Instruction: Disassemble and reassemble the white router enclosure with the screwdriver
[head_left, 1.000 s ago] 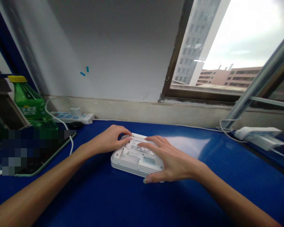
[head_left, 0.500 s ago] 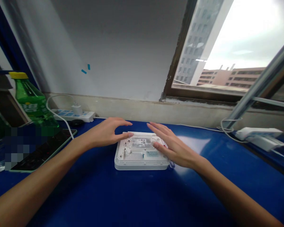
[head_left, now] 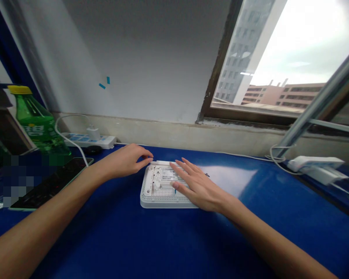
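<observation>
Lying across the right half of a white perforated device [head_left: 161,192], the right hand [head_left: 199,186] has its fingers loosely spread, palm down. The left hand [head_left: 130,159] is at the far left corner, thumb and forefinger brought nearly together; whether they grip anything, I cannot tell. The device sits flat on a blue tabletop [head_left: 133,244], in front of the person, labelled face up. Its near and left edges are exposed; tabletop stretches broadly before it and to its right, while behind it a narrower strip runs to the wall [head_left: 151,66].

Well to the left are a dark flat screen [head_left: 69,172], a green bottle [head_left: 36,131] with a yellow cap, a black object [head_left: 93,150] and a power strip [head_left: 107,142], with a white cable [head_left: 72,146] curving down near the left forearm. Far right, a white power block [head_left: 317,164] lies near a slanting metal pole [head_left: 317,102], below a window [head_left: 279,77].

The right hand covers the device's right side. A small dark item [head_left: 207,175] just beyond it is unclear. Pixelation masks part of the screen.
</observation>
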`<state>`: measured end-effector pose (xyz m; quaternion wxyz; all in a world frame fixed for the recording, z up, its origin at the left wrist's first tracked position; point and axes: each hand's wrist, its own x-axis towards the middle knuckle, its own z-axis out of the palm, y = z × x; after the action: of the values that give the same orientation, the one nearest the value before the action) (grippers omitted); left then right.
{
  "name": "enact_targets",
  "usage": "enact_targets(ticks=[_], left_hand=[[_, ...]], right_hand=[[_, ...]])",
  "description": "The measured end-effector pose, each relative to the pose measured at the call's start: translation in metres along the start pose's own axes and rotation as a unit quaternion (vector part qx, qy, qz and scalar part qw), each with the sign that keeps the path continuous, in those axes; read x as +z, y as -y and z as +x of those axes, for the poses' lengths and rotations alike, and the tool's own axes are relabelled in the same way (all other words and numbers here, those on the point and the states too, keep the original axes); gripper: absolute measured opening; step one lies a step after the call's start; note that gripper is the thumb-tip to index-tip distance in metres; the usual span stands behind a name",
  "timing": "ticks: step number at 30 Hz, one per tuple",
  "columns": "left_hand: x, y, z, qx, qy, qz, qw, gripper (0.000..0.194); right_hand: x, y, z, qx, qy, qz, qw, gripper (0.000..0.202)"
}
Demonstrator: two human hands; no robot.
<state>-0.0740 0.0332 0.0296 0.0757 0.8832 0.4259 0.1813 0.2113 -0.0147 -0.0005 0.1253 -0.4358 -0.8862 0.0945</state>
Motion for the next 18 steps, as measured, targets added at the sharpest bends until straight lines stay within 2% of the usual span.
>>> enact_targets(ticks=[2,10,14,18], left_hand=[[-0.001,0.001,0.0,0.002,0.009,0.0,1.0,0.031],[-0.007,-0.002,-0.002,-0.006,0.009,-0.001,1.0,0.033],[-0.004,-0.016,-0.002,-0.009,-0.056,0.013,0.998,0.041],[0.009,-0.035,0.0,-0.012,-0.109,-0.009,0.994,0.048]], right_hand=[[0.002,0.001,0.0,0.002,0.04,-0.003,0.999,0.078],[0.002,0.004,0.001,0.014,0.039,-0.002,0.999,0.078],[0.0,0.0,0.002,0.019,0.056,0.035,0.998,0.076],[-0.006,-0.004,0.002,0.018,0.049,0.141,0.989,0.07]])
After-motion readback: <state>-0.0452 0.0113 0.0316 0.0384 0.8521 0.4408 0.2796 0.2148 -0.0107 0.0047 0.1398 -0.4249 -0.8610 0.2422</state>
